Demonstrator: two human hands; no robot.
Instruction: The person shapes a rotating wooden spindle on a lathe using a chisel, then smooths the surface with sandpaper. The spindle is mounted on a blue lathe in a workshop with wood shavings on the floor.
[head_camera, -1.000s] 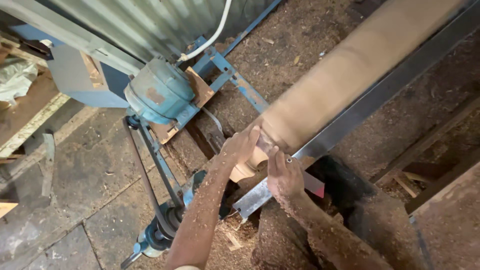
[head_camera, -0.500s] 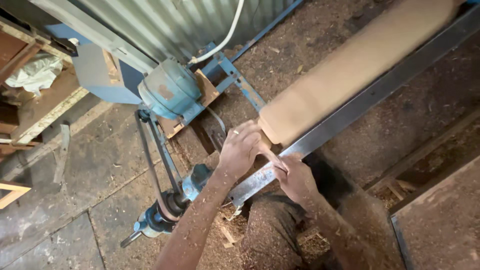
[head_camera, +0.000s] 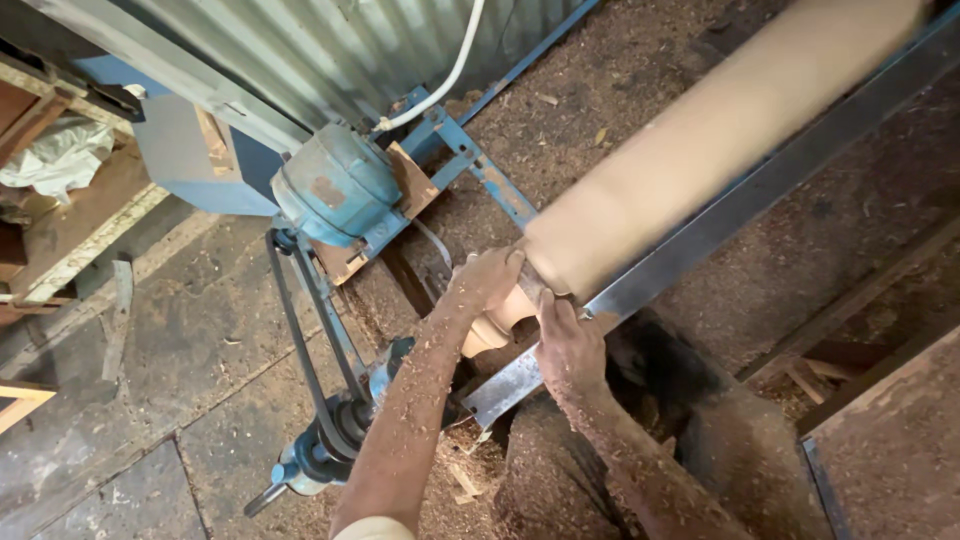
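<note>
Sawdust covers our arms as we work at a wood-turning machine. Our left hand (head_camera: 488, 282) rests on the end of a big round log (head_camera: 700, 150), with the fingers curled over the place where the wood gets thin. Our right hand (head_camera: 568, 345) is just beside it, lower down, with the fingers pointing up at the same end. It seems to press something small against the wood, but we cannot tell what, because the hand hides it. Neither hand is open flat, and neither is a tight fist.

The log lies across the machine, going up to the right. It looks soft and blurry, so we think it is spinning. Most of it is already round and smooth. Only the thin end by our hands looks like it has shapes cut in it, so we guess the long part is done and the end is what is being worked on.

A long grey metal bar (head_camera: 760, 190) runs right along the log, and our right hand is touching it. To the left sits a blue-green motor (head_camera: 335, 185) with a dark belt (head_camera: 300, 350) going down to wheels near the floor. A white cable (head_camera: 445, 75) hangs by the ribbed metal wall (head_camera: 330, 40). Wood chips lie all over the ground (head_camera: 150, 380).
</note>
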